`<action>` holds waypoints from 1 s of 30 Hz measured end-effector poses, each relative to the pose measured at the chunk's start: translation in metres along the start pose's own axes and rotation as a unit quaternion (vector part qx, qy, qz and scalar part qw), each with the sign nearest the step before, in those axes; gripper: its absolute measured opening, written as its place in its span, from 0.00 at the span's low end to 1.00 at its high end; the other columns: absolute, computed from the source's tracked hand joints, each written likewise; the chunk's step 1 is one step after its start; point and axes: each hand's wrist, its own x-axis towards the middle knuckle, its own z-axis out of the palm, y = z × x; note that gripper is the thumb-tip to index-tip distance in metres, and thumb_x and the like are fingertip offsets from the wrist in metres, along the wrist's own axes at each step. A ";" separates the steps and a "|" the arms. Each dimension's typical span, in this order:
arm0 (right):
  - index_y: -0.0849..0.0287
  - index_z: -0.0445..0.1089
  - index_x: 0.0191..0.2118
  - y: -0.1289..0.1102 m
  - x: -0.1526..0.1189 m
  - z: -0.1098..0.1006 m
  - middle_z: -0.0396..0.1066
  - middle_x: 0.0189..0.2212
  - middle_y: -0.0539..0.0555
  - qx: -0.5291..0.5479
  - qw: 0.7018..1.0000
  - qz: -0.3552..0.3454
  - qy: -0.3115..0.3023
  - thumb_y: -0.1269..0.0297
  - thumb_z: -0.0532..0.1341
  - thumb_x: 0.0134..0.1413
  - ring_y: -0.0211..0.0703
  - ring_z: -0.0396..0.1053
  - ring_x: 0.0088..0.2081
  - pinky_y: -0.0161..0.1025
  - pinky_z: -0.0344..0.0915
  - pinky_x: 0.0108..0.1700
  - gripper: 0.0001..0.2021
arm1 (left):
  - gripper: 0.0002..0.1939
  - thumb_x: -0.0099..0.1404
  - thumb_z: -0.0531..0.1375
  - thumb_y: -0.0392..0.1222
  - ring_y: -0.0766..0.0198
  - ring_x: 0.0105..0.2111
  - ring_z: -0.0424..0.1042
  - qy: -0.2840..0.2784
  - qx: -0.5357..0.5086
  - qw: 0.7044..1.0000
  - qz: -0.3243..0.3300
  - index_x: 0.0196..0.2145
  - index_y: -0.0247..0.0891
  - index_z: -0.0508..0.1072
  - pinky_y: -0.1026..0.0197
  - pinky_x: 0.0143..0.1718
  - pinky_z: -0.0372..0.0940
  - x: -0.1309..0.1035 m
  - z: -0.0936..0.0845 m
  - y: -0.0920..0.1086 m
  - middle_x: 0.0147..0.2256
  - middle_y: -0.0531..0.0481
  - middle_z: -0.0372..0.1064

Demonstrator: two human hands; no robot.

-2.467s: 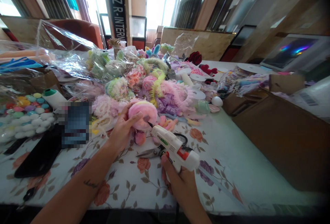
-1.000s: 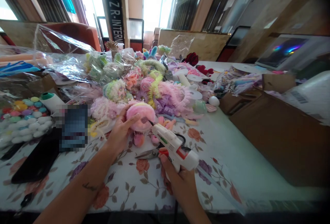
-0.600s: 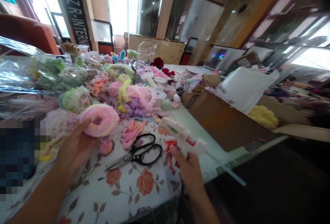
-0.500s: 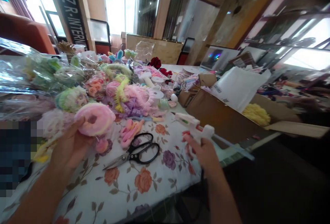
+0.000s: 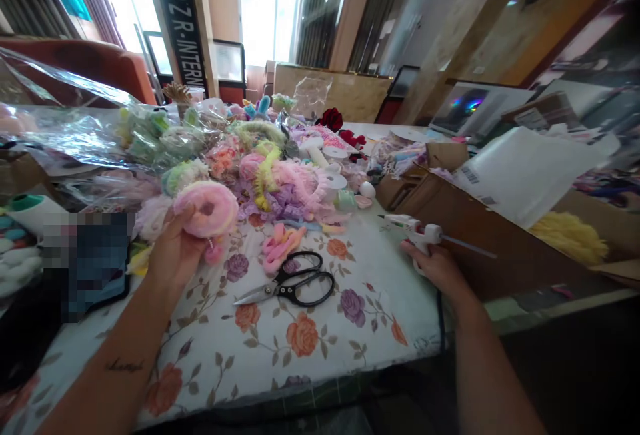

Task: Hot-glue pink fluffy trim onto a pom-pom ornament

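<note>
My left hand [image 5: 173, 248] is closed on the edge of a pink plush doughnut [image 5: 220, 211] with a hole in its middle. A small pink pompom [image 5: 214, 250] hangs below the doughnut. My right hand [image 5: 440, 268] grips a white hot glue gun [image 5: 425, 235] near the table's right side, nozzle pointing left, with a long clear glue stick [image 5: 470, 246] out of its back. Between the hands, black-handled scissors [image 5: 295, 286] lie partly open on the flowered tablecloth [image 5: 225, 328]. Just behind them rests a pink and orange fuzzy strip [image 5: 280, 246].
A heap of pastel plush and lace trims [image 5: 280, 181] covers the back of the table, with clear plastic wrap [image 5: 65, 135] at left. An open cardboard box [image 5: 440, 215] holding a white plastic bag [image 5: 530, 168] stands at right. A dark blurred item [image 5: 100, 261] lies at left.
My view has swung left, so everything sits farther right in the picture. The glue gun looks smaller and farther off. Both hands keep their holds.
</note>
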 end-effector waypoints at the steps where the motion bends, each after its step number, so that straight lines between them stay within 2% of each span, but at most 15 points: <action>1: 0.57 0.71 0.26 0.001 0.000 0.000 0.77 0.26 0.59 -0.006 1.000 -0.001 -0.001 0.48 0.61 0.45 0.58 0.77 0.36 0.46 0.70 0.41 0.16 | 0.07 0.64 0.61 0.29 0.66 0.34 0.76 -0.003 0.004 1.000 -0.002 0.38 0.38 0.77 0.66 0.35 0.75 0.000 0.000 -0.001 0.36 0.52 0.78; 5: 0.54 0.70 0.24 0.006 -0.006 -0.013 0.76 0.24 0.60 -0.047 0.999 -0.014 -0.006 0.50 0.63 0.43 0.61 0.76 0.33 0.48 0.68 0.37 0.13 | 0.07 0.64 0.61 0.29 0.66 0.33 0.77 -0.003 0.001 1.000 -0.017 0.39 0.36 0.77 0.66 0.33 0.75 -0.001 -0.001 -0.001 0.35 0.51 0.78; 8: 0.52 0.68 0.21 0.000 -0.028 -0.029 0.73 0.20 0.62 -0.181 0.983 -0.039 0.004 0.52 0.65 0.44 0.62 0.73 0.27 0.49 0.64 0.30 0.12 | 0.08 0.65 0.60 0.30 0.65 0.34 0.77 0.003 -0.001 1.000 -0.026 0.40 0.37 0.77 0.66 0.33 0.76 -0.002 0.001 -0.001 0.35 0.50 0.78; 10: 0.53 0.69 0.22 -0.019 -0.051 -0.031 0.73 0.20 0.63 -0.253 0.966 -0.057 0.011 0.51 0.64 0.49 0.60 0.72 0.25 0.48 0.62 0.27 0.14 | 0.08 0.64 0.61 0.30 0.64 0.34 0.78 0.009 -0.001 0.999 -0.035 0.40 0.38 0.77 0.65 0.33 0.76 -0.004 0.002 -0.001 0.36 0.50 0.79; 12: 0.55 0.75 0.31 -0.053 -0.076 -0.020 0.79 0.31 0.62 -0.200 0.967 -0.155 -0.007 0.55 0.60 0.57 0.58 0.76 0.33 0.48 0.67 0.35 0.11 | 0.09 0.64 0.62 0.30 0.63 0.34 0.78 0.017 0.001 0.999 -0.043 0.41 0.38 0.77 0.65 0.31 0.76 -0.005 0.004 -0.002 0.36 0.50 0.79; 13: 0.55 0.76 0.36 -0.074 -0.086 -0.010 0.79 0.36 0.61 -0.143 0.966 -0.211 -0.043 0.57 0.59 0.60 0.56 0.76 0.37 0.47 0.68 0.40 0.11 | 0.09 0.63 0.62 0.30 0.63 0.33 0.78 0.019 0.003 0.999 -0.047 0.41 0.38 0.77 0.65 0.31 0.76 -0.006 0.005 -0.002 0.36 0.49 0.79; 14: 0.55 0.77 0.40 -0.094 -0.095 0.003 0.79 0.40 0.59 -0.085 0.951 -0.272 -0.117 0.59 0.59 0.62 0.53 0.76 0.42 0.46 0.69 0.45 0.10 | 0.10 0.63 0.62 0.30 0.63 0.32 0.77 0.020 0.006 0.999 -0.050 0.42 0.38 0.77 0.66 0.30 0.75 -0.007 0.005 -0.003 0.36 0.49 0.79; 16: 0.55 0.77 0.45 -0.130 -0.106 0.031 0.78 0.45 0.58 -0.031 0.891 -0.367 -0.265 0.64 0.61 0.62 0.51 0.74 0.49 0.43 0.67 0.52 0.09 | 0.10 0.62 0.62 0.31 0.64 0.32 0.77 0.013 0.013 0.998 -0.053 0.42 0.37 0.77 0.66 0.29 0.75 -0.008 0.005 -0.005 0.35 0.49 0.78; 19: 0.57 0.77 0.47 -0.159 -0.105 0.061 0.74 0.50 0.59 -0.048 0.835 -0.422 -0.349 0.69 0.68 0.55 0.51 0.71 0.51 0.41 0.66 0.52 0.13 | 0.10 0.61 0.64 0.31 0.63 0.34 0.77 -0.012 0.027 0.998 -0.049 0.41 0.37 0.77 0.67 0.29 0.74 -0.010 0.005 -0.008 0.35 0.49 0.78; 21: 0.58 0.76 0.47 -0.161 -0.096 0.066 0.75 0.47 0.59 -0.074 0.815 -0.432 -0.379 0.69 0.70 0.53 0.50 0.72 0.48 0.40 0.66 0.47 0.14 | 0.08 0.60 0.64 0.31 0.63 0.33 0.77 -0.022 0.032 0.998 -0.049 0.39 0.36 0.77 0.68 0.27 0.74 -0.011 0.004 -0.010 0.34 0.48 0.77; 24: 0.59 0.77 0.44 -0.153 -0.079 0.054 0.76 0.41 0.56 -0.124 0.801 -0.420 -0.408 0.70 0.71 0.49 0.49 0.73 0.43 0.37 0.64 0.42 0.14 | 0.05 0.60 0.64 0.31 0.65 0.29 0.75 -0.021 0.034 0.997 -0.067 0.36 0.34 0.76 0.68 0.24 0.72 -0.011 0.002 -0.014 0.32 0.48 0.77; 28: 0.57 0.79 0.35 -0.142 -0.053 0.025 0.79 0.35 0.52 -0.159 0.837 -0.339 -0.399 0.78 0.72 0.36 0.47 0.74 0.37 0.34 0.63 0.35 0.15 | 0.06 0.62 0.63 0.32 0.65 0.29 0.75 -0.009 0.022 0.995 -0.092 0.38 0.34 0.77 0.68 0.25 0.73 -0.011 0.002 -0.015 0.33 0.47 0.77; 30: 0.56 0.79 0.32 -0.144 -0.044 0.017 0.79 0.31 0.50 -0.160 0.851 -0.317 -0.387 0.79 0.70 0.38 0.45 0.75 0.33 0.34 0.63 0.33 0.13 | 0.07 0.62 0.63 0.31 0.65 0.29 0.76 -0.007 0.015 0.995 -0.094 0.40 0.34 0.77 0.68 0.26 0.73 -0.012 0.002 -0.015 0.33 0.47 0.78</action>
